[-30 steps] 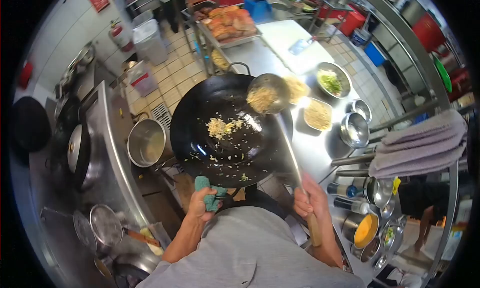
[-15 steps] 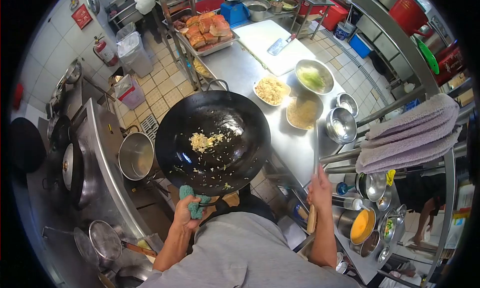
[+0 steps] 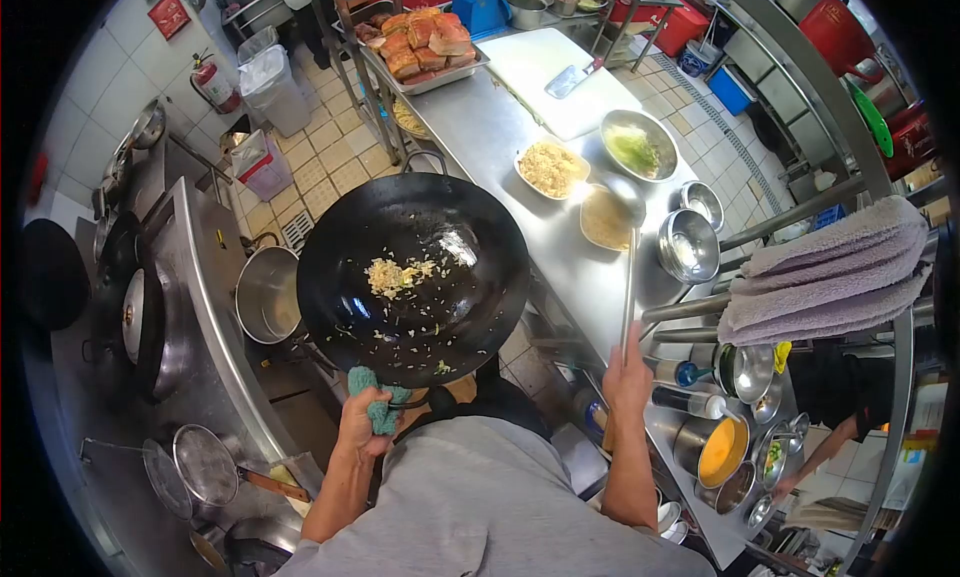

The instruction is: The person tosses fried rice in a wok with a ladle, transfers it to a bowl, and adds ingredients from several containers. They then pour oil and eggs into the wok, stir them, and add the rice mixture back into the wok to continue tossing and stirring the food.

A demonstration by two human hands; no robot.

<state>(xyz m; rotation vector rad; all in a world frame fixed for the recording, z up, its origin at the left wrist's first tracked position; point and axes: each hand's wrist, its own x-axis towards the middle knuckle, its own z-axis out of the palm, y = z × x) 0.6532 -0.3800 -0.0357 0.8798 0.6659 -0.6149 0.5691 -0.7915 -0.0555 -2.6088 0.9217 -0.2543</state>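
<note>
My left hand [image 3: 365, 419] is closed around the wok's loop handle, with a folded green cloth [image 3: 377, 401] between palm and metal. The large black wok [image 3: 470, 317] is held over the floor beside the steel table; a small heap of fried rice [image 3: 390, 277] and scattered grains lie inside it. In my right hand [image 3: 627, 382] is the long handle of a metal ladle [image 3: 630, 277]. Its head overlaps a bowl of fried rice [image 3: 603, 220] on the table. Beside that stands a second, heaped bowl of fried rice [image 3: 550, 169].
Around the bowls on the steel table [image 3: 450, 122] are a metal bowl with pale green contents [image 3: 640, 147], stacked metal bowls [image 3: 688, 247], a cleaver [image 3: 570, 81] on a white board and a meat tray [image 3: 420, 47]. A co-worker's arm [image 3: 825, 452] shows at right.
The wok and my left hand have shifted slightly left in view. The ladle head has turned, showing shinier over the bowl. At the right, the co-worker's arm reaches farther toward the containers.
</note>
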